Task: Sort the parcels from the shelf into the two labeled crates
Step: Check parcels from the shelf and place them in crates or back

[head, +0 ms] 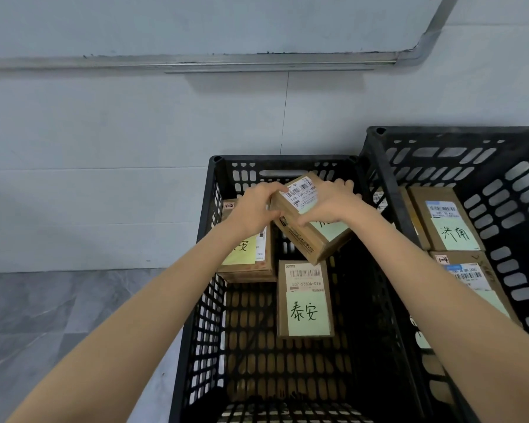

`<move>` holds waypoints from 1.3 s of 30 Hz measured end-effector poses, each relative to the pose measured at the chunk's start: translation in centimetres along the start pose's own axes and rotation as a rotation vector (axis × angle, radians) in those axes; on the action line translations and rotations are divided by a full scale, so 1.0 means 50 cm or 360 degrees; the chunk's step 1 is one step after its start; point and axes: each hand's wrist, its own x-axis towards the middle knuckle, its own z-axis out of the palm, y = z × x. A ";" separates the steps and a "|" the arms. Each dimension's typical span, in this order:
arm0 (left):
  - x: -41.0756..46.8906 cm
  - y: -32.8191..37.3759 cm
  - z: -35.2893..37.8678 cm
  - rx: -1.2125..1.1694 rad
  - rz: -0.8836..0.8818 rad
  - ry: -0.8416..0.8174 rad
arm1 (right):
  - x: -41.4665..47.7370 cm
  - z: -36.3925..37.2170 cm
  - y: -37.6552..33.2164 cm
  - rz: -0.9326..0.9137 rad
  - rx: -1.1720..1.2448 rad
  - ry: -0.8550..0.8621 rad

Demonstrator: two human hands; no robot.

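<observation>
Parcel, brown cardboard, one item: held in the air over the far half of the left crate, tilted, long axis running from the far wall down toward the near right.

Grip: left hand clamped on the far-left end; right hand clamped over the top and right edge, thumb on the near face. The parcel sits between the two, neither hand nearer.

Below it: a flat box with a green note reading 泰安, open crate floor to its right; a second flat box in the far-left corner.

Right crate, close against the left one: several boxes, the far one noted 济南.

Judgement: the drop point lies nearly straight down.

Hidden: the held parcel's green note is mostly under the right hand and unreadable; the left forearm covers half the corner box's note; no crate labels or shelf in view.
</observation>
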 end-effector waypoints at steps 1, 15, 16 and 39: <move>0.001 0.003 0.005 -0.0031 -0.0007 0.0040 | -0.001 0.002 0.002 -0.0003 0.0029 0.0022; -0.010 -0.003 -0.009 -0.0236 -0.0224 0.0030 | -0.022 -0.037 -0.075 -0.0119 -0.0396 0.0195; -0.014 -0.003 -0.016 -0.0241 -0.0213 0.0068 | -0.025 -0.049 -0.070 -0.0176 -0.0405 0.0163; -0.058 -0.013 0.040 -0.0333 -0.0178 -0.0018 | 0.041 -0.008 0.074 -0.0762 -0.0296 -0.0089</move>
